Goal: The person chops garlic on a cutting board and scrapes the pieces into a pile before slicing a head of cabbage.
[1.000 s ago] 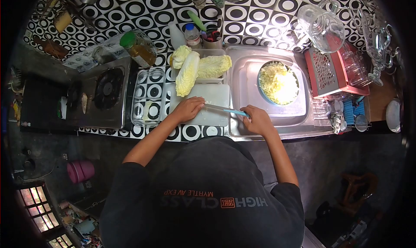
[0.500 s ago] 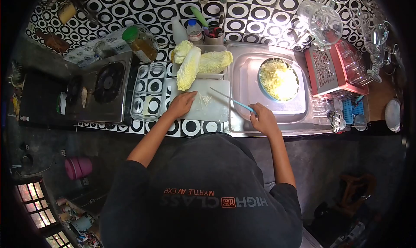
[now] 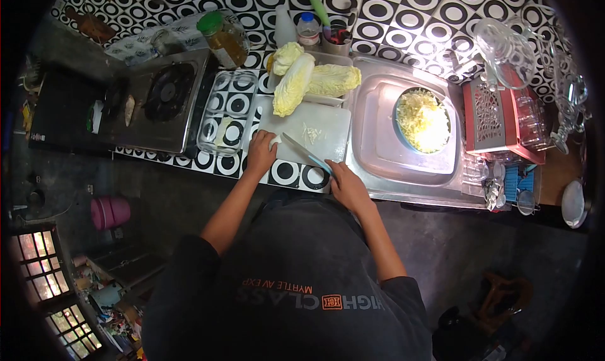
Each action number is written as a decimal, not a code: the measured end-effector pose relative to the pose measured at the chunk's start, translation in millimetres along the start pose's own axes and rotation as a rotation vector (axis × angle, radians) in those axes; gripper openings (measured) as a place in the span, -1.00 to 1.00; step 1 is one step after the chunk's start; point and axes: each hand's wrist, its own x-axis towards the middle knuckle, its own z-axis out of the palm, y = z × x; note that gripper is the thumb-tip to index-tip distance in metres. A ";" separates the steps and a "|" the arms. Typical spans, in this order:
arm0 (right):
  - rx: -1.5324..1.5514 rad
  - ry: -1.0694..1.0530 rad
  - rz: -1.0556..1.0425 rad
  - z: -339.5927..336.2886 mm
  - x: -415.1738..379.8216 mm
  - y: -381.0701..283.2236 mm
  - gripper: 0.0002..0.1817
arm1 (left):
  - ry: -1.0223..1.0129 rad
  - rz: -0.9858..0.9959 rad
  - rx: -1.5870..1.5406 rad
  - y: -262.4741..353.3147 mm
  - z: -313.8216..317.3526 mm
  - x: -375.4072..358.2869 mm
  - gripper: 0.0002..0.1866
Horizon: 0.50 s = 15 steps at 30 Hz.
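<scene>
On the white cutting board (image 3: 334, 118), my left hand (image 3: 260, 154) is closed with bent fingers around a small white piece (image 3: 276, 141), probably cabbage, at the board's left edge. My right hand (image 3: 346, 186) grips the light-blue handle of a knife (image 3: 307, 151). Its blade slants across the board, with the tip close to the white piece. A few pale chopped bits (image 3: 311, 133) lie beyond the blade. Behind the board, a napa cabbage (image 3: 293, 87) leans over a tray (image 3: 322, 100), beside another cabbage (image 3: 334, 80) and a smaller cabbage piece (image 3: 287, 58).
To the right, a bowl of shredded cabbage (image 3: 421, 118) sits in the steel sink (image 3: 372, 143). A clear plastic container (image 3: 217, 137) stands left of the board, near the stove (image 3: 183, 112). A jar with a green lid (image 3: 222, 42) and a blue-capped bottle (image 3: 308, 30) are behind.
The knife has come left and nearer to me, its tip now by my left hand. A white piece now shows at my left fingers. The whole view has shifted and turned slightly.
</scene>
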 end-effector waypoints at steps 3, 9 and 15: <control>0.003 -0.008 0.009 15.9 3.5 -6.3 -0.47 | 0.009 -0.022 0.010 -1.7 6.5 -3.2 -0.71; 0.023 -0.065 0.075 22.9 9.0 -17.8 -0.43 | 0.077 -0.069 0.056 7.7 18.0 -4.9 -0.74; -0.006 -0.008 0.022 38.6 6.2 -13.0 -0.43 | 0.130 -0.066 0.076 11.3 22.4 -10.0 -0.84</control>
